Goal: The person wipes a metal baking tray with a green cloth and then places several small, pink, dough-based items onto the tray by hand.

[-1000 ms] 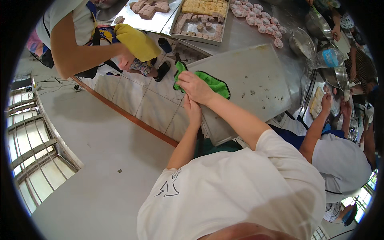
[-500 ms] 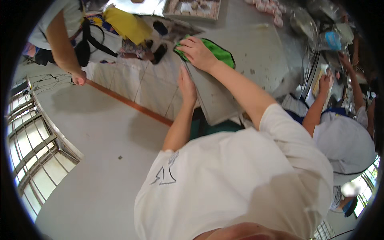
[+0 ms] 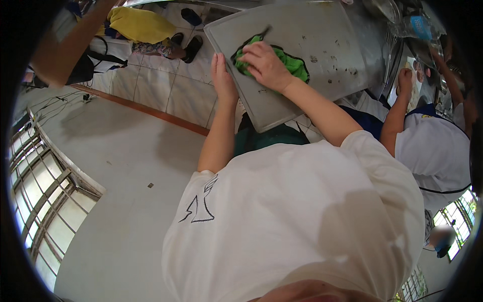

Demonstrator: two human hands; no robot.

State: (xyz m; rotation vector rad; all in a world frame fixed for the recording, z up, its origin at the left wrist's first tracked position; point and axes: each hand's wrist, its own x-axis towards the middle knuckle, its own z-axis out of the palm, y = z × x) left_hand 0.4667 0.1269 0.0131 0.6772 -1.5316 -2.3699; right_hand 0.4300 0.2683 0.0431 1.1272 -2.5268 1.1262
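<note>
A grey metal baking tray with a raised rim and scattered dark spots lies tilted in front of me. My left hand holds its left rim, fingers stretched along the edge; the thumb is hidden. On the tray's upper face, my right hand is closed on a green cloth with dark edging. The cloth is bunched under the fingers, and one dark corner sticks up beyond them.
At right, another person's hand is near a work surface with a whisk and a clear plastic bottle. Another person's arm reaches in at upper left. A white wall with a brown edge runs along my left.
My right hand and the cloth have shifted right and slightly down across the tray. More of the tray's face shows. My left hand is higher, and the arm at upper left has come nearer.
</note>
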